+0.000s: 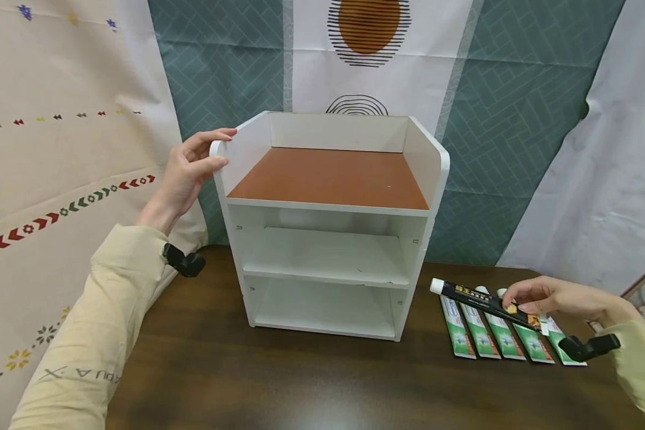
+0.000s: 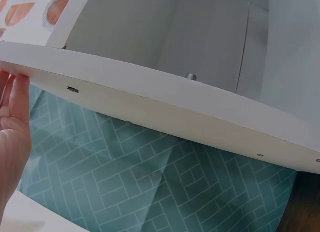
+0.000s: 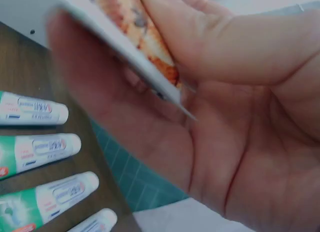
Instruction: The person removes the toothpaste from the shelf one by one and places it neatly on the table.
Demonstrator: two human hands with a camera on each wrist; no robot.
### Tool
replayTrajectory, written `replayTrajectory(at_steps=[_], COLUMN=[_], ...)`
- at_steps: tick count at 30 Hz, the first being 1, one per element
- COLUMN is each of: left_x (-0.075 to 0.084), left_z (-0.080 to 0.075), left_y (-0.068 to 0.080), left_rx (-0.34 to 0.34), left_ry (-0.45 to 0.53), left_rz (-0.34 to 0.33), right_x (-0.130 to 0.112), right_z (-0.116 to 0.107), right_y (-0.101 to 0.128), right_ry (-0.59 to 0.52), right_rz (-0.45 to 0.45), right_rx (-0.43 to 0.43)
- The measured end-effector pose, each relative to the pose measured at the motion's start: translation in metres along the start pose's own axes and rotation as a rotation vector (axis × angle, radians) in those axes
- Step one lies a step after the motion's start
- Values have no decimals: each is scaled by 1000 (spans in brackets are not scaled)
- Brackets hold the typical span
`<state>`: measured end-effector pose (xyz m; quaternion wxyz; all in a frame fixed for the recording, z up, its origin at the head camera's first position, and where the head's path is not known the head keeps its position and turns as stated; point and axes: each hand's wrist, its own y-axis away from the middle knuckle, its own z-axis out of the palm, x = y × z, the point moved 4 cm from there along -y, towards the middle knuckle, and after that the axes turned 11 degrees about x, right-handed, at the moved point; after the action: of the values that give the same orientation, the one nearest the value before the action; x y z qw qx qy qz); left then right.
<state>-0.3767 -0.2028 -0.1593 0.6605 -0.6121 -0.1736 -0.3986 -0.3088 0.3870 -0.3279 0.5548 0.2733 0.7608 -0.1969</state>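
Head view shows my right hand [image 1: 556, 298] at about four o'clock on the dark table [image 1: 220, 370], fingers and thumb pinching the crimped tail of a black toothpaste tube [image 1: 481, 301]. It sits tilted, white cap up toward ten o'clock, over a row of green toothpaste tubes [image 1: 502, 337] lying side by side. My left hand [image 1: 193, 170] is at nine o'clock, fingers relaxed and laid on the top corner of the white shelf unit [image 1: 333, 239], thumb against its side panel.

I judge the black tube light and soft-walled, stiff only at the flat crimp and the cap. Its glossy skin may slide, so the crimp where I have it, or the shoulder by the cap, seems the safest hold; squeezing the middle would dent it.

Right wrist view is blurred: I see my palm [image 3: 240, 142] and the tube's flat end [image 3: 137, 41] cut off by the frame, with four green tubes beside. Left wrist view gives only a panel edge [image 2: 165, 111] and a sliver of my hand. The print on the black tube is unreadable, and the shelf unit's lower compartments are partly shadowed.
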Motion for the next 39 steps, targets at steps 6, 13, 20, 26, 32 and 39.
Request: replayTrajectory(at_steps=[6,13,20,26,32,39], left_x=[0,-1,1,2,2,3], left_z=[0,-1,-2,-2,-2,0], left_y=[0,1,2,2,0,-1], left_rx=[0,3,12,8,11,9], left_ry=[11,12,3,-2,-2,4], left_rz=[-6,-2,2,9,16,7], right_x=[16,43,66,80,87,89], right_z=[-1,1,5,11,7,1], right_y=[7,9,-2,-6,0,20], right_ry=[-14,-16,7,-33,36,74], right_rz=[-8,144,83,106,198,230], right_rx=[93,294,395,514,673,739])
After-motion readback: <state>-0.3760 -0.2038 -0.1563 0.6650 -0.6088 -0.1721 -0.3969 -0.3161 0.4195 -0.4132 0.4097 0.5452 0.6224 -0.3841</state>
